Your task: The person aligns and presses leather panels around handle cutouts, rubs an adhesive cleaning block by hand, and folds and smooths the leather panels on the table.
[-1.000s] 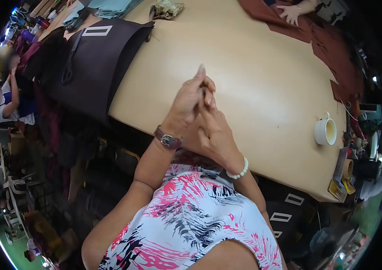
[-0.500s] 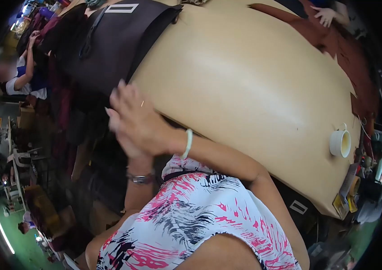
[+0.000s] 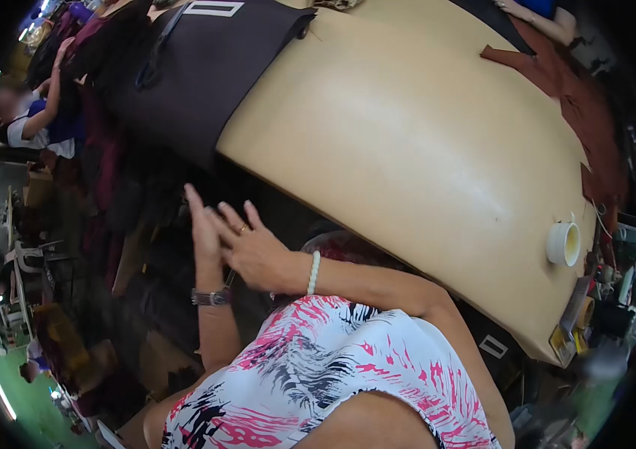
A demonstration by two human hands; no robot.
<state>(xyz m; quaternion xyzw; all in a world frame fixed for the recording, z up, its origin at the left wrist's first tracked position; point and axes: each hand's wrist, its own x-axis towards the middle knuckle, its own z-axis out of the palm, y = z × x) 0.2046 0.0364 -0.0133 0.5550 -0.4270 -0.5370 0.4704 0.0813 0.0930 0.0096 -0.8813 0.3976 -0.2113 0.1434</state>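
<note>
My left hand [image 3: 205, 236], a watch [image 3: 211, 297] on its wrist, is held up edge-on with the fingers stretched out. My right hand [image 3: 259, 254] wears a ring and a pale beaded bracelet [image 3: 314, 272]. Its fingers are spread, and their tips touch or nearly touch the left palm. Nothing shows in either hand. Both are in front of my body, short of the tan table's [image 3: 378, 127] near edge. The closest item on the table is a dark sheet of material [image 3: 198, 90], its corner beyond my fingers.
A cup [image 3: 562, 245] stands near the table's right end. Reddish-brown pieces of material [image 3: 583, 112] lie along the far right edge. Another person's hand and arm [image 3: 539, 19] are at the far side. At the left, a person [image 3: 41, 123] handles dark material. A dark cord [image 3: 154, 63] lies on the sheet.
My hands were pressed together, overlapping and blurred, nearer the table edge. Now they are lower and drawn apart, with the right fingers spread. The far person's hand has moved left, onto dark material.
</note>
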